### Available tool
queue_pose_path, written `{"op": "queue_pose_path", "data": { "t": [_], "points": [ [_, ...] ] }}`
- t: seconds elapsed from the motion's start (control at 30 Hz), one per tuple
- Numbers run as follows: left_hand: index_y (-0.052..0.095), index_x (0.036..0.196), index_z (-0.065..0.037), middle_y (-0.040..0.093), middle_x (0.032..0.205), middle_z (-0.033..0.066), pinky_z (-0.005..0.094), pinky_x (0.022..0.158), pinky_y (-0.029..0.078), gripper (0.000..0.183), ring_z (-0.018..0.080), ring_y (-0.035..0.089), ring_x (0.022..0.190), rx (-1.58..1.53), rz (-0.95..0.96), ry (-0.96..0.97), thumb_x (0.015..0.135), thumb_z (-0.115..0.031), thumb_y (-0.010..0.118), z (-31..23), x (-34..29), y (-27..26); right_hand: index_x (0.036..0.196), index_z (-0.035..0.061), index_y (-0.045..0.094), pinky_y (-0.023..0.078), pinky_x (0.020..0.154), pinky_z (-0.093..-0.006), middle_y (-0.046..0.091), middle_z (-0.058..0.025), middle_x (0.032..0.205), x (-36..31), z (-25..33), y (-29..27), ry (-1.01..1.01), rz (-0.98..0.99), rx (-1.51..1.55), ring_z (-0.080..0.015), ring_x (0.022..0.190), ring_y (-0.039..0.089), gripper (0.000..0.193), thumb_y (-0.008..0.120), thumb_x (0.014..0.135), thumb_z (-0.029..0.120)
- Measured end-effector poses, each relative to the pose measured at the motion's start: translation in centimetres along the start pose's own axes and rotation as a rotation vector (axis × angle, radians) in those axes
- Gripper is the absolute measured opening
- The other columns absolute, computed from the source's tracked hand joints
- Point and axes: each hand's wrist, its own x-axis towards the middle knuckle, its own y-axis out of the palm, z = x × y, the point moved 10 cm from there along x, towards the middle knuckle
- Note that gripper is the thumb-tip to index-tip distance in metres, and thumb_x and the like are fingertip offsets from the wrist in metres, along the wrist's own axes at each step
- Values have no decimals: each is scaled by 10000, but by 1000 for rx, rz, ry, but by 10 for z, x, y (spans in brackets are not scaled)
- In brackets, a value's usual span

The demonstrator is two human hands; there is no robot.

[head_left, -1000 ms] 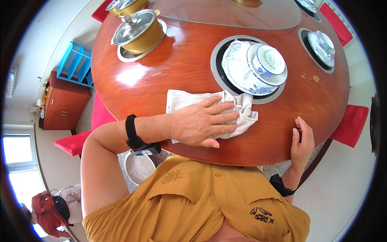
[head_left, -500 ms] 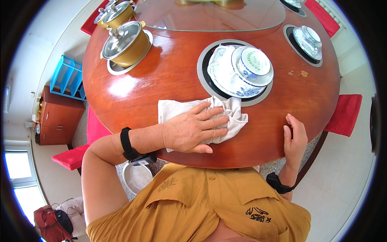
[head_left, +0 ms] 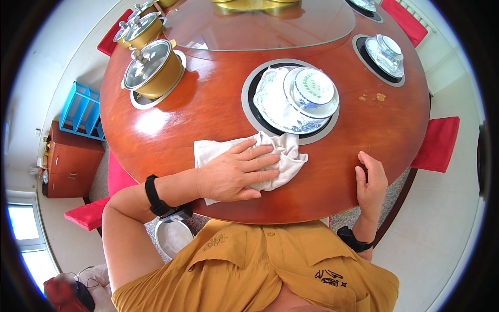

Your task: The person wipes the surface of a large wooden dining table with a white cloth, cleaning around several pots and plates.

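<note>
My left hand (head_left: pixel 236 172) lies flat with its fingers spread on a white cloth (head_left: pixel 208 151), pressing it against the wooden table near the front edge. The cloth is bunched up under and beyond my fingers, and its far end reaches the grey-rimmed black disc (head_left: pixel 248 106). On that disc sits a blue-and-white dish set (head_left: pixel 296 99): a plate with an upturned bowl (head_left: pixel 314 87) on top, partly in clear wrap. My right hand (head_left: pixel 372 182) rests at the table's right front edge, fingers loosely bent, thumb apart, holding nothing.
Gold pots with glass lids (head_left: pixel 156 75) stand at the left. A glass turntable (head_left: pixel 260 36) covers the middle of the round table (head_left: pixel 208 114). Another wrapped dish set (head_left: pixel 385 54) sits at the right, near small brown crumbs (head_left: pixel 381 97). Red chairs (head_left: pixel 435 144) surround the table.
The whole view has shifted slightly, so things sit a little lower and further left. My left hand on the cloth and my right hand at the edge keep about the same places.
</note>
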Motion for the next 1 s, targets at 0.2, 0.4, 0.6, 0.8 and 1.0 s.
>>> {"op": "queue_pose_path", "data": {
  "t": [0.2, 0.4, 0.6, 0.8, 1.0],
  "points": [
    [509, 1332, -115, 364, 1478, 129, 517, 1123, 207, 541, 316, 302, 1388, 28, -2, -96, 857, -357, 599, 18, -9, -7, 1084, 4, 623, 509, 782, -368, 661, -139, 1014, -1, -1, -1, -13, -1, 13, -306, 905, 628, 248, 631, 840, 52],
    [477, 1365, -97, 369, 1472, 155, 529, 1115, 222, 585, 353, 311, 1378, 104, -38, -282, 823, -269, 614, 52, -33, -25, 1081, 1, 621, 508, 785, -368, 661, -142, 1017, -2, -3, -1, 9, 9, 43, -305, 910, 627, 249, 632, 836, 44],
    [430, 1389, -58, 353, 1468, 185, 486, 1130, 207, 565, 366, 295, 1377, 222, -95, -579, 867, -238, 553, 109, -83, -47, 1075, -5, 618, 509, 795, -368, 664, -141, 1026, -1, -5, 0, 32, 20, 63, -306, 921, 630, 239, 620, 841, 44],
    [439, 1384, -78, 378, 1453, 180, 449, 1120, 232, 512, 350, 313, 1363, 287, -227, -922, 911, -257, 522, 150, -181, -63, 1068, -9, 620, 512, 800, -369, 666, -145, 1024, -2, -8, -1, 42, 21, 59, -307, 921, 633, 233, 615, 841, 41],
    [468, 1366, -84, 404, 1436, 179, 452, 1076, 288, 455, 336, 379, 1326, 449, -316, -1099, 967, -300, 434, 221, -318, -70, 1072, -15, 621, 510, 800, -360, 663, -150, 1009, -1, -10, 5, 77, 46, 119, -297, 913, 635, 233, 607, 844, 32]
  ]
}}
